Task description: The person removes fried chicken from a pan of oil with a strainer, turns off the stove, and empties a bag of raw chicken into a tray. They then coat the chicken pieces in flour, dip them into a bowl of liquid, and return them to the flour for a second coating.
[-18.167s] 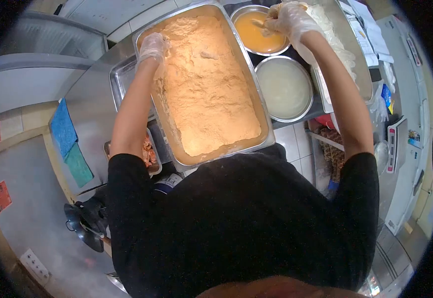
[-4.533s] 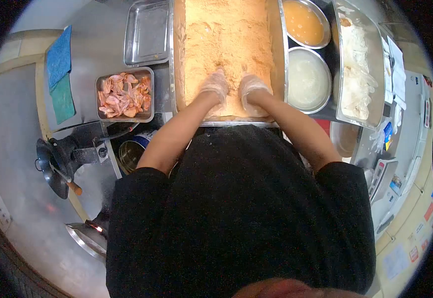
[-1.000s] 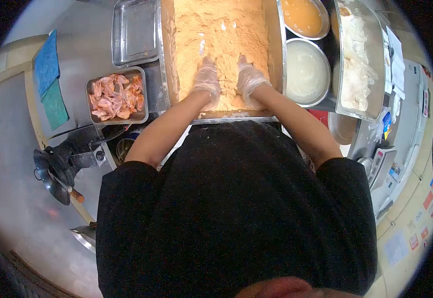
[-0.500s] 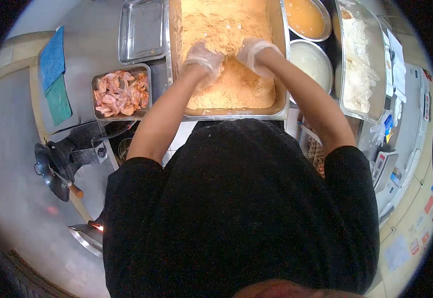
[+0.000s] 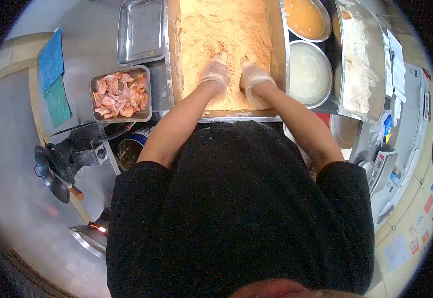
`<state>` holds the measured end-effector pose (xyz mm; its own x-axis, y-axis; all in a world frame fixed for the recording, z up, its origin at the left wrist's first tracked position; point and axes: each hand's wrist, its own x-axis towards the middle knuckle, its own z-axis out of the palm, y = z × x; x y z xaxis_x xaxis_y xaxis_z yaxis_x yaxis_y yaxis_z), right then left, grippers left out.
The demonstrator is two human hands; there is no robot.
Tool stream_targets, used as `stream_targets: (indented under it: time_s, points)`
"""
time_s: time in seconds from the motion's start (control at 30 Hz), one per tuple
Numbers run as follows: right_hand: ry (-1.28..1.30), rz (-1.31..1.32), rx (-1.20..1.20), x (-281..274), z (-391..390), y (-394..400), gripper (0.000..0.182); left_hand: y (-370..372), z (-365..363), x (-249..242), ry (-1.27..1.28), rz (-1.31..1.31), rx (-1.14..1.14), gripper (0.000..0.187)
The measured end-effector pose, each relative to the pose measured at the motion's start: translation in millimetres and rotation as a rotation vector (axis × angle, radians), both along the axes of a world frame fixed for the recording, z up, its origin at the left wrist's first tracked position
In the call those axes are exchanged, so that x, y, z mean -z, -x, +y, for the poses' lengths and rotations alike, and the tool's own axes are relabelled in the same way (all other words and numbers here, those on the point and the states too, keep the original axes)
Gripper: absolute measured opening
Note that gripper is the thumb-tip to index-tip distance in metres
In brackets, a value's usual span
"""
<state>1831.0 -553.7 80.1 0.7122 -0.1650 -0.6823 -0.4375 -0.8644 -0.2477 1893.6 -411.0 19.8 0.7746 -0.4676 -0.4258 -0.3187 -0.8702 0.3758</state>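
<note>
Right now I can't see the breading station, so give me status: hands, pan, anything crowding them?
Left hand, right hand: gloved, pressed side by side into crumbs. Big pan full. Shrimp tray sits left, clear.

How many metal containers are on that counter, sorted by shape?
Rectangular trays: 4 – crumb tray, shrimp tray, bare tray, white-pieces tray
Round bowls: 2 – orange liquid bowl, pale liquid bowl
Total: 6

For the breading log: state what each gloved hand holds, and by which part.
Cannot be told. Left hand and right hand press into the crumbs; anything beneath is hidden.
</note>
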Motion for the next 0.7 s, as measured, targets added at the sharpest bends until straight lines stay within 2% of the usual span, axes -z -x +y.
stream_targets:
  time_s: [0.03, 0.1, 0.13, 0.2, 0.23, 0.3, 0.33, 0.37, 0.4, 0.43, 0.47, 0.5, 0.53, 0.57, 0.6, 0.63, 0.67, 0.7]
  points:
    - [0.0, -0.004, 0.002, -4, -3, -5, 0.058, -6, 0, -3, 0.0, -0.004, 0.002, 0.039]
    - [0.141, 0.006, -0.462, 3, -17, -18, 0.052, -23, 0, -26, -0.315, 0.004, 0.355, 0.028]
    - [0.177, 0.037, -0.491, 21, -22, -30, 0.06, -32, 1, -41, -0.315, 0.001, 0.354, 0.028]
    - [0.137, 0.02, -0.448, -15, -25, -50, 0.063, -44, 5, -78, -0.35, 0.049, 0.399, 0.029]
    - [0.095, 0.006, -0.406, -34, -27, -60, 0.065, -48, 8, -78, -0.35, 0.049, 0.395, 0.029]
    - [0.069, 0.011, -0.333, -32, -43, -75, 0.065, -60, 9, -77, -0.37, -0.048, 0.41, 0.03]
    - [-0.054, -0.009, -0.195, -26, -54, -87, 0.063, -65, 3, -76, -0.365, 0.012, 0.355, 0.039]
    - [-0.176, -0.03, -0.057, -23, -60, -93, 0.061, -74, 2, -68, -0.363, 0.009, 0.354, 0.039]
    - [-0.2, -0.075, -0.026, -47, -61, -93, 0.096, -83, 4, -59, -0.302, 0.228, 0.162, 0.046]
    - [-0.197, -0.078, -0.025, -50, -61, -96, 0.096, -89, 4, -49, -0.235, 0.442, -0.03, 0.054]
    - [-0.181, -0.058, -0.078, -49, -60, -97, 0.108, -87, -1, -64, -0.234, 0.441, -0.028, 0.054]
    - [-0.167, -0.041, -0.133, -47, -58, -99, 0.121, -82, -6, -95, -0.263, 0.233, 0.059, 0.051]
    - [-0.171, -0.04, -0.135, -38, -47, -93, 0.121, -72, -7, -114, -0.293, 0.029, 0.145, 0.048]
    - [-0.034, -0.086, -0.232, -24, -31, -84, 0.119, -60, -3, -111, -0.294, 0.024, 0.14, 0.048]
    - [0.105, -0.132, -0.326, -21, -18, -79, 0.118, -45, 4, -95, -0.272, -0.137, 0.252, 0.052]
    - [0.105, -0.131, -0.325, -27, -8, -71, 0.118, -32, 7, -75, -0.248, -0.292, 0.367, 0.057]
    - [0.128, -0.094, -0.33, -36, 1, -61, 0.12, -43, -3, -49, -0.534, -0.127, 0.655, 0.068]
    - [0.147, -0.049, -0.333, -40, 6, -54, 0.121, -37, 3, -12, -0.533, -0.123, 0.66, 0.068]
